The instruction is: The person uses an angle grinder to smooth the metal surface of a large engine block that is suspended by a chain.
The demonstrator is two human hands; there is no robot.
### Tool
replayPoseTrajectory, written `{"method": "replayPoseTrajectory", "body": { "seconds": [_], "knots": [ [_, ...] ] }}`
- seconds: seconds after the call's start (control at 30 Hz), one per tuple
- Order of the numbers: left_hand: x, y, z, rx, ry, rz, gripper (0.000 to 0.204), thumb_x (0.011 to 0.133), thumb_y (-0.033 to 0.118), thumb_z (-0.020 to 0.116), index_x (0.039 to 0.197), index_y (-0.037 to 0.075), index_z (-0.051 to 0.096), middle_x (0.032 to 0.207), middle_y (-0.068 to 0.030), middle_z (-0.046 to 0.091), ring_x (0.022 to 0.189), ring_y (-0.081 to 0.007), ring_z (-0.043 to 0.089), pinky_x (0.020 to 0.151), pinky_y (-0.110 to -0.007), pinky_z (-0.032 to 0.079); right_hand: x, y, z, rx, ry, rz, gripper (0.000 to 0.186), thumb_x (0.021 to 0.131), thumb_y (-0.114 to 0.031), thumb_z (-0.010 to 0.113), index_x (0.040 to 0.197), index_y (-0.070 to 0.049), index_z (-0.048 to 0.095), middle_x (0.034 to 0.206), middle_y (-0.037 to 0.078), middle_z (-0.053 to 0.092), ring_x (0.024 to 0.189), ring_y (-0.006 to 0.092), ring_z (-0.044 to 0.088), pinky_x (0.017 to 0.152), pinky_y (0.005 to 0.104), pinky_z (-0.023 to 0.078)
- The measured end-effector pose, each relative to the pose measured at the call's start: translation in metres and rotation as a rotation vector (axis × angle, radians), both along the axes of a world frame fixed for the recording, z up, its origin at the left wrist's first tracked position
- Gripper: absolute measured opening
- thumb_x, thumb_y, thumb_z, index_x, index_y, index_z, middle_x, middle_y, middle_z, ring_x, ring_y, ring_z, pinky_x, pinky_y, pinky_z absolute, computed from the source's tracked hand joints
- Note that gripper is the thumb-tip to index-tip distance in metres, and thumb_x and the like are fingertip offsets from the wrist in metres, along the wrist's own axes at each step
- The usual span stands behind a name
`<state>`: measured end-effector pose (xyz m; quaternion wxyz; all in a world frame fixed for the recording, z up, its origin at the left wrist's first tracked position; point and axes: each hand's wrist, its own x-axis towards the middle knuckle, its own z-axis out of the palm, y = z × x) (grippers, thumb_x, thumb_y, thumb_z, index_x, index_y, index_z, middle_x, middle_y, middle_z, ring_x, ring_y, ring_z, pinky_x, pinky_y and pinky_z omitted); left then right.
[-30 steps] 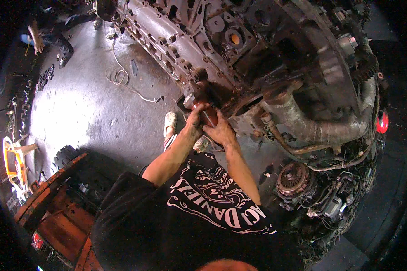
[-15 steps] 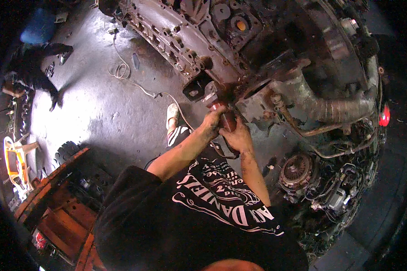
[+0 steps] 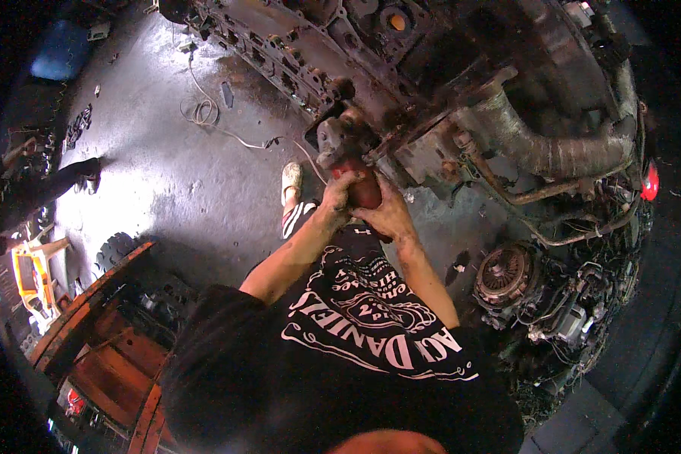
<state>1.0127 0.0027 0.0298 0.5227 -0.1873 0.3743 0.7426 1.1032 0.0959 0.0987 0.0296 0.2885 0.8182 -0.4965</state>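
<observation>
A red, grey-headed power tool that looks like an angle grinder is held out in front of my body. My left hand wraps its left side, with the thumb lying over the red casing. Gripping the right side nearer to me is my right hand. The tool's grey metal head points away from me, close to the near end of a large dirty engine. Any disc on it is hidden. The head overlaps the dark bracket at the engine's corner; whether they touch, I cannot tell.
A pale cable runs over the grey floor towards me. To the right are a wrapped exhaust pipe, a round clutch part and tangled wiring. An orange metal frame stands at lower left. Another person's dark leg shows at far left.
The tool has shifted slightly left, and its head now overlaps the engine's corner bracket more. Both hands keep their grip. The other person at the left has moved farther towards the edge.
</observation>
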Motion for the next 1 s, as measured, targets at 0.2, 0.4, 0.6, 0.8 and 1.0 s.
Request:
{"method": "replayPoseTrajectory", "body": {
  "seconds": [0.2,0.4,0.6,0.8,1.0],
  "knots": [
    [0.011,0.029,-0.033,0.027,-0.051,-0.003,0.04,0.075,0.015,0.065,0.111,0.004,0.054,0.099,-0.0105,0.06,0.088,-0.0248,0.061,0.081,-0.037,0.052,0.009,0.006,-0.019,0.213,-0.128,-0.038,0.088,0.067,-0.033,0.077,0.136,0.0,0.033,0.121,0.027,0.053,0.111,0.0407,0.053,0.093,0.0445,0.044],
    [0.022,0.038,-0.059,0.181,-0.129,-0.004,0.038,0.075,0.01,0.065,0.11,0.003,0.054,0.099,-0.0089,0.061,0.089,-0.0232,0.061,0.083,-0.037,0.051,0.025,0.019,-0.056,0.279,-0.184,0.0,0.093,0.071,-0.042,0.072,0.139,0.002,0.025,0.118,0.033,0.052,0.108,0.0462,0.053,0.091,0.0463,0.044],
    [0.035,0.045,-0.065,0.154,-0.092,0.017,0.034,0.076,0.011,0.064,0.107,0.002,0.056,0.098,-0.0084,0.063,0.09,-0.0224,0.061,0.083,-0.036,0.05,0.035,0.025,-0.059,0.296,-0.137,0.017,0.09,0.072,-0.036,0.071,0.139,0.002,0.025,0.119,0.033,0.051,0.109,0.0466,0.051,0.092,0.0462,0.043],
    [0.04,0.052,-0.085,0.141,-0.098,0.046,0.033,0.075,0.014,0.065,0.105,0.002,0.058,0.099,-0.0084,0.064,0.088,-0.0226,0.062,0.083,-0.035,0.05,0.031,0.033,-0.059,0.316,-0.134,0.076,0.091,0.072,-0.034,0.071,0.141,0.0,0.023,0.123,0.032,0.049,0.113,0.0458,0.049,0.094,0.0457,0.042],
    [0.039,0.053,-0.067,0.163,-0.081,0.008,0.036,0.075,0.015,0.066,0.107,0.002,0.057,0.102,-0.009,0.063,0.091,-0.0223,0.061,0.083,-0.035,0.05,0.033,0.033,-0.053,0.308,-0.123,0.071,0.093,0.072,-0.034,0.071,0.143,-0.003,0.02,0.129,0.03,0.046,0.116,0.0456,0.047,0.098,0.0448,0.04]
  ]
}}
